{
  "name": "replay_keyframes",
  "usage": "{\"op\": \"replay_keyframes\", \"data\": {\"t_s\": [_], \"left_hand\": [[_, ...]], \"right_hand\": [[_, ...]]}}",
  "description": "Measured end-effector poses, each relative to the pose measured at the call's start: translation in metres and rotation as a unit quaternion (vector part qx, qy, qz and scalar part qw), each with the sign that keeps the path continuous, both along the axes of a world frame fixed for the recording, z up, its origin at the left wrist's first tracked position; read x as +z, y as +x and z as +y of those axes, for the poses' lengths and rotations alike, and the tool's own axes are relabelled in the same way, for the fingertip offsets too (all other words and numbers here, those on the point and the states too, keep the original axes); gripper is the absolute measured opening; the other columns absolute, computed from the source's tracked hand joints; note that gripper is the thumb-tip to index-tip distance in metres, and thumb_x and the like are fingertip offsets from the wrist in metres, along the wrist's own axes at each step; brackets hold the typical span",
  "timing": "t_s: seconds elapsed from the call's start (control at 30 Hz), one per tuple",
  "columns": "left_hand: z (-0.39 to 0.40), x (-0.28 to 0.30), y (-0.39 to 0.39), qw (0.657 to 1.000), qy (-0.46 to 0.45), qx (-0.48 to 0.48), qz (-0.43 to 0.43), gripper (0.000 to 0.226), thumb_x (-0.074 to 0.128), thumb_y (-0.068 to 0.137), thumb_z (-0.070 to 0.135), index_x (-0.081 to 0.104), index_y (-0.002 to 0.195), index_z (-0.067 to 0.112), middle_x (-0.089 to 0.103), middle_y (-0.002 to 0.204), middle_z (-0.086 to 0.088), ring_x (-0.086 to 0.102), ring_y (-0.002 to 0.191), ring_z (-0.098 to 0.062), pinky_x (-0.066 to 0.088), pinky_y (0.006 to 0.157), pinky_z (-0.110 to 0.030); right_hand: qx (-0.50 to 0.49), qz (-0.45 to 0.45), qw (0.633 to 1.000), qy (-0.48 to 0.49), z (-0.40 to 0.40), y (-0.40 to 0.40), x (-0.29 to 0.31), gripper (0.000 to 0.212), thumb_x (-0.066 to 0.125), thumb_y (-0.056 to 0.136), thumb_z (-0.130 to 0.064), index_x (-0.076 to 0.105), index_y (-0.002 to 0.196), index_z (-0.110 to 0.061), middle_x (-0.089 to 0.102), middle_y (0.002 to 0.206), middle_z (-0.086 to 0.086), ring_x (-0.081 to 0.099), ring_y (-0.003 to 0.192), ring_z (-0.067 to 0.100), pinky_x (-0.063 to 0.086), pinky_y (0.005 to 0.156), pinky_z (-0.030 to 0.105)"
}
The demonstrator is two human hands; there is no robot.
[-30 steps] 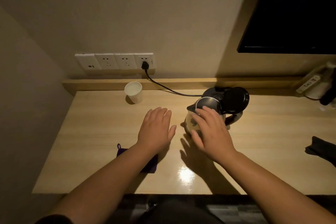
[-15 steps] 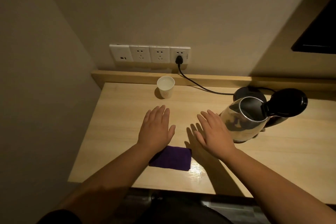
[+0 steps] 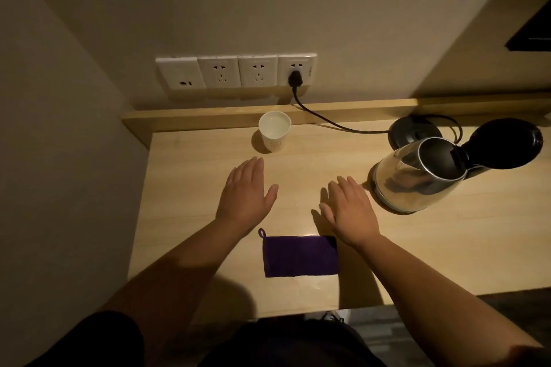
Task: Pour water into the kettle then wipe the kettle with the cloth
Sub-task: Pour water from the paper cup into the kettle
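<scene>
A steel kettle (image 3: 414,185) stands on the wooden table (image 3: 185,211) at the right, off its base, with its black lid (image 3: 507,143) flipped open. A white paper cup (image 3: 274,134) holding water sits at the back of the table near the wall. A folded purple cloth (image 3: 301,256) lies near the front edge. My left hand (image 3: 246,194) hovers flat, fingers apart, in front of the cup and holds nothing. My right hand (image 3: 348,208) is also flat and empty, just left of the kettle and not touching it.
The black kettle base (image 3: 411,129) sits behind the kettle; its cord (image 3: 328,122) runs to a wall socket strip (image 3: 235,73). A wall closes the left side. A dark screen corner (image 3: 533,36) shows at the upper right.
My right hand has left the kettle and pulled back to its left. The view has swung left and down, so the whole cloth now shows between my forearms.
</scene>
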State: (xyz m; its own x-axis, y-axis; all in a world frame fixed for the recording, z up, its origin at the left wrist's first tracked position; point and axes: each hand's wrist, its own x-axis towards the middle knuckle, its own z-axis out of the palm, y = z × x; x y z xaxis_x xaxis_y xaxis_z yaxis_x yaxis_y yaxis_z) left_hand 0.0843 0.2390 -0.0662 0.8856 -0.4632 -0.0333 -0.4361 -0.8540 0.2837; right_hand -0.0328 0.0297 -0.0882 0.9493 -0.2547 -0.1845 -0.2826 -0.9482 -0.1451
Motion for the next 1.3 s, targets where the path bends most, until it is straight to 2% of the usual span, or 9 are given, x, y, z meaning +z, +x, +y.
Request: {"op": "replay_keyframes", "data": {"t_s": [0.13,0.27,0.37,0.53,0.8,1.0,1.17,1.2,1.3], "left_hand": [[-0.009,-0.011,0.021,0.996,-0.067,0.036,0.049,0.070,0.041,0.095,0.054,0.015,0.150,0.019,0.021,0.158,-0.003,0.021,0.143,-0.022,0.022,0.115,-0.039],[-0.026,-0.024,0.043,0.981,-0.141,0.076,0.112,0.081,0.051,0.090,0.055,0.009,0.151,0.022,0.017,0.159,-0.002,0.020,0.143,-0.022,0.027,0.113,-0.042],[-0.040,-0.031,0.057,0.965,-0.193,0.106,0.141,0.088,0.060,0.086,0.053,0.006,0.151,0.027,0.015,0.159,0.000,0.018,0.144,-0.023,0.027,0.113,-0.043],[-0.053,-0.047,0.077,0.936,-0.262,0.136,0.192,0.100,0.073,0.078,0.048,0.007,0.151,0.029,0.023,0.154,0.002,0.026,0.140,-0.020,0.030,0.113,-0.045],[-0.078,-0.053,0.104,0.870,-0.373,0.194,0.257,0.095,0.085,0.060,0.046,0.028,0.136,0.047,0.045,0.132,0.013,0.047,0.122,-0.015,0.049,0.098,-0.042],[-0.090,-0.052,0.101,0.886,-0.362,0.189,0.218,0.080,0.078,0.077,0.035,0.029,0.139,0.031,0.046,0.134,0.005,0.046,0.123,-0.016,0.041,0.098,-0.028],[-0.107,-0.034,0.084,0.892,-0.354,0.137,0.246,0.079,0.081,0.072,0.038,0.031,0.133,0.041,0.046,0.129,0.011,0.047,0.120,-0.013,0.047,0.099,-0.038],[-0.112,-0.029,0.080,0.888,-0.360,0.123,0.257,0.080,0.082,0.071,0.038,0.031,0.133,0.043,0.046,0.129,0.012,0.047,0.119,-0.012,0.049,0.096,-0.034],[-0.134,-0.004,0.068,0.900,-0.351,0.070,0.250,0.081,0.080,0.076,0.026,0.030,0.139,0.031,0.040,0.128,0.012,0.042,0.115,-0.008,0.040,0.070,0.002]], "right_hand": [[-0.071,0.003,0.997,-0.003,-0.003,-0.025,-0.018,0.060,0.035,0.099,-0.051,0.044,0.141,-0.008,0.038,0.153,0.017,0.026,0.144,0.038,0.021,0.117,0.050],[-0.130,0.058,0.990,-0.007,-0.010,-0.040,-0.041,0.075,0.014,0.098,-0.062,0.021,0.155,-0.013,0.012,0.164,0.014,0.005,0.151,0.035,0.008,0.121,0.049],[-0.132,0.055,0.990,-0.005,-0.015,-0.044,-0.055,0.082,0.002,0.095,-0.066,0.015,0.157,-0.014,0.005,0.165,0.012,-0.001,0.151,0.033,0.005,0.122,0.049],[-0.128,0.056,0.990,-0.006,-0.017,-0.045,-0.060,0.078,0.009,0.098,-0.064,0.015,0.157,-0.015,0.006,0.165,0.011,-0.001,0.151,0.031,0.004,0.122,0.049],[-0.135,0.040,0.990,-0.004,-0.018,-0.044,-0.063,0.074,0.019,0.099,-0.061,0.027,0.154,-0.012,0.018,0.163,0.014,0.011,0.150,0.033,0.013,0.120,0.050],[-0.139,0.033,0.990,0.003,-0.018,-0.044,-0.064,0.073,0.022,0.099,-0.060,0.031,0.154,-0.013,0.020,0.163,0.013,0.012,0.150,0.032,0.015,0.120,0.051],[-0.137,0.031,0.990,0.008,-0.019,-0.045,-0.064,0.073,0.020,0.098,-0.061,0.031,0.154,-0.015,0.020,0.163,0.013,0.011,0.150,0.032,0.014,0.120,0.051],[-0.136,0.032,0.990,0.009,-0.019,-0.045,-0.064,0.073,0.022,0.098,-0.060,0.031,0.154,-0.015,0.019,0.163,0.012,0.010,0.151,0.032,0.013,0.121,0.050],[-0.134,0.031,0.991,0.009,-0.020,-0.045,-0.064,0.071,0.027,0.098,-0.059,0.031,0.154,-0.016,0.019,0.163,0.012,0.010,0.151,0.031,0.005,0.121,0.046]]}}
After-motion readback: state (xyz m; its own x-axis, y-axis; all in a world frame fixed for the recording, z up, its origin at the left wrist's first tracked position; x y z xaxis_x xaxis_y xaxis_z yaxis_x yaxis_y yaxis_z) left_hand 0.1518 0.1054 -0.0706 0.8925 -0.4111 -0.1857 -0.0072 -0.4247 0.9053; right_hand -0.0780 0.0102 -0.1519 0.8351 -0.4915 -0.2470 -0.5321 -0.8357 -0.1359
